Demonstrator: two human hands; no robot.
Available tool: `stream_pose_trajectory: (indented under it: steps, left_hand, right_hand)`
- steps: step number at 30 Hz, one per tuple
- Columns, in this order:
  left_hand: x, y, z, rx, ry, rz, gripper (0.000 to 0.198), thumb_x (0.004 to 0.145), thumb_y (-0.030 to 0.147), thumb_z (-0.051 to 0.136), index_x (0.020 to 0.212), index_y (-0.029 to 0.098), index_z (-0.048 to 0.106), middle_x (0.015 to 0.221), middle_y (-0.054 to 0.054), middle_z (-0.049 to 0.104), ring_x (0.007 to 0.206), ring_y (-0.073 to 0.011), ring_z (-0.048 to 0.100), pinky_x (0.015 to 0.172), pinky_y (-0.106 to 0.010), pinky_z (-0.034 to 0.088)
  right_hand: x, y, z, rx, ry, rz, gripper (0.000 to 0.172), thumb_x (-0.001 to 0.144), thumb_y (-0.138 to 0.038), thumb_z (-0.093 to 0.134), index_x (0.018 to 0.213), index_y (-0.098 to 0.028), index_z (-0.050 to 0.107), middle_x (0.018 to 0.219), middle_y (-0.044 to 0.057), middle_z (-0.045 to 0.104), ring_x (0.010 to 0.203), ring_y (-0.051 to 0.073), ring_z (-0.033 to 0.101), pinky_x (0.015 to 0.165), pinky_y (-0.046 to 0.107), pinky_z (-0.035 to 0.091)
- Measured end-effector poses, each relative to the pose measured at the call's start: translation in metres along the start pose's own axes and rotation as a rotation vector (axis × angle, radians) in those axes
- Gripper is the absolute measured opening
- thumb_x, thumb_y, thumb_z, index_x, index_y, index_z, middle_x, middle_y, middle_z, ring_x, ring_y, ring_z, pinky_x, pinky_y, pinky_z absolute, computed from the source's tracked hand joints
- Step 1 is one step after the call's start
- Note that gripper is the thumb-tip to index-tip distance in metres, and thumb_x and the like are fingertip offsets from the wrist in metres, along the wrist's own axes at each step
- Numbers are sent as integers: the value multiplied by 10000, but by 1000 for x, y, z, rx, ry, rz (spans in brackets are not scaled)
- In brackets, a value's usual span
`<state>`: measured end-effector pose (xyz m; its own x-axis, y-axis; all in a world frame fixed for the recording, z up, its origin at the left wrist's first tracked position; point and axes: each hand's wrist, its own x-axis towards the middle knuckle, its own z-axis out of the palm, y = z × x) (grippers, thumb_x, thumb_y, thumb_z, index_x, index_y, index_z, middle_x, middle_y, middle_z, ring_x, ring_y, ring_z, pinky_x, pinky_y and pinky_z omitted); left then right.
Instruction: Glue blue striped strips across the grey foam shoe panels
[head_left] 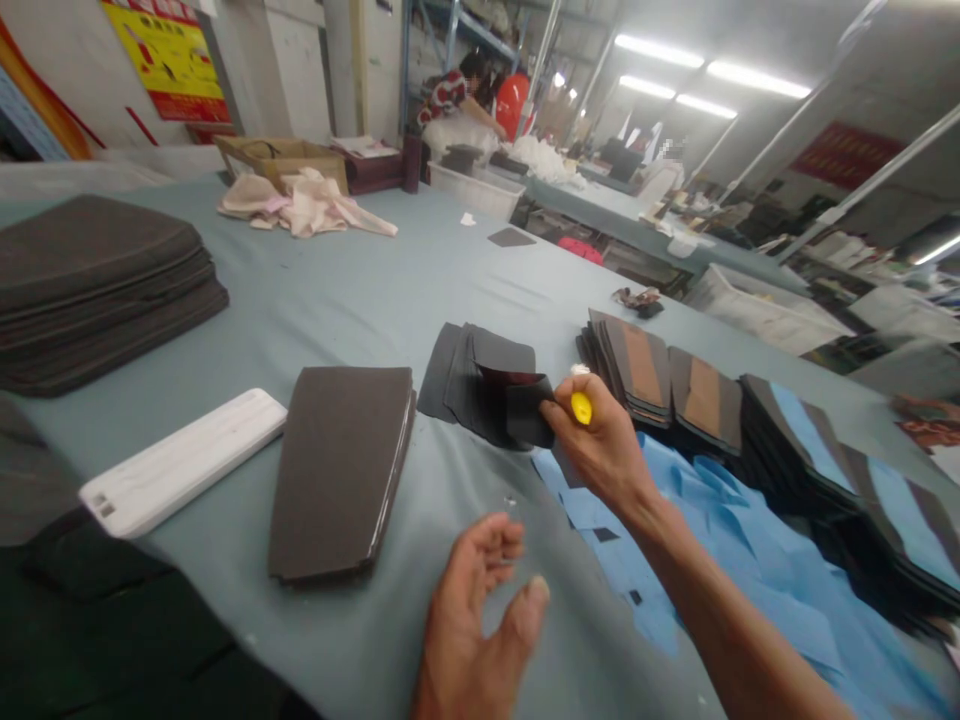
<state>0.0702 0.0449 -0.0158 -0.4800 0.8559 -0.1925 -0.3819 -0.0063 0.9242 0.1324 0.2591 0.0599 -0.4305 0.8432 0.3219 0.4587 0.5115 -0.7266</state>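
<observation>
My right hand [600, 445] is closed around a small yellow-handled tool [581, 407], whose tip is hidden in my fingers. Its knuckles press against a small stack of dark foam-backed fabric pieces [487, 385], with the top piece curled up. My left hand [480, 620] hangs open over the grey-blue table cover [420, 320], fingers apart, holding nothing. To its upper left lies a flat stack of dark tapered panels [341, 470]. Beyond my right hand, rows of dark panels with tan strips [641, 365] overlap, and loose blue fabric scraps [720, 530] lie under my right forearm.
A tall dark panel stack [97, 290] and a white plastic board [180, 460] lie at left. Pale cloth [307, 205] and a cardboard box [281, 160] sit far back. A co-worker [457, 100] works beyond, near white bins [472, 190].
</observation>
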Motion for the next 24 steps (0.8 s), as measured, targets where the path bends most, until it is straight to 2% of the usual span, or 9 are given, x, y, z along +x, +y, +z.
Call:
stream_pose_trajectory:
  steps: [3, 6, 8, 11, 14, 15, 17, 20, 24]
  left_hand:
    - [23, 31, 2, 45, 27, 41, 759, 848, 623, 802, 1430, 183, 596, 1456, -181, 668, 1363, -339, 633, 1167, -497, 489]
    - [30, 50, 6, 75, 9, 69, 810, 802, 583, 849, 1436, 161, 572, 1397, -177, 698, 1322, -322, 649, 1175, -478, 463]
    - [26, 55, 9, 54, -72, 46, 791, 828, 582, 819, 1434, 146, 558, 1295, -165, 746, 1210, -292, 703, 1100, -440, 517]
    - [14, 57, 18, 53, -173, 23, 582, 897, 591, 729, 1265, 146, 655, 1096, -117, 790, 958, -229, 731, 886, -352, 575]
    - [-4, 62, 30, 125, -180, 65, 320, 893, 488, 748, 919, 171, 714, 862, -40, 740, 797, -167, 635, 767, -280, 515]
    - [-10, 64, 34, 155, -192, 86, 269, 887, 443, 751, 863, 178, 711, 828, -25, 717, 782, -158, 609, 756, -272, 497]
    - [-25, 70, 43, 173, -275, 77, 197, 887, 380, 725, 894, 183, 728, 848, -16, 707, 801, -157, 600, 774, -268, 489]
    - [-52, 75, 54, 62, -459, -148, 216, 899, 380, 694, 1005, 197, 735, 886, -12, 699, 809, -157, 608, 754, -259, 495]
    - [-83, 77, 59, -157, -531, -518, 286, 824, 432, 810, 989, 216, 721, 801, 11, 655, 705, -130, 586, 631, -216, 450]
  right_hand:
    - [-35, -18, -6, 123, 58, 67, 251, 873, -450, 695, 876, -273, 517, 706, -55, 491, 601, 146, 449, 561, 283, 373]
    - [-71, -29, -6, 248, 95, 138, 278, 878, -463, 710, 870, -273, 509, 734, -54, 496, 611, 140, 463, 564, 271, 410]
    - [-93, -34, -5, 321, 121, 186, 285, 885, -476, 715, 885, -272, 517, 767, -45, 525, 623, 141, 490, 574, 270, 444]
    - [-122, -39, -5, 393, 170, 253, 345, 865, -519, 762, 878, -266, 528, 750, -48, 531, 604, 133, 499, 555, 258, 458]
    - [-148, -43, -15, 429, 223, 315, 409, 868, -578, 788, 868, -256, 537, 711, -55, 539, 588, 126, 524, 547, 238, 474]
    - [-158, -44, -21, 432, 246, 346, 421, 872, -591, 793, 873, -252, 543, 710, -50, 566, 596, 129, 556, 558, 237, 491]
    - [-178, -42, -36, 403, 355, 426, 449, 860, -613, 814, 882, -243, 561, 736, -27, 644, 642, 153, 644, 600, 248, 539]
    - [-210, -32, -64, 291, 547, 553, 521, 802, -680, 838, 881, -242, 567, 868, 45, 770, 793, 245, 763, 668, 310, 609]
    - [-248, -18, -93, 213, 557, 540, 524, 820, -697, 801, 960, -263, 541, 1181, 119, 814, 1088, 346, 778, 808, 414, 637]
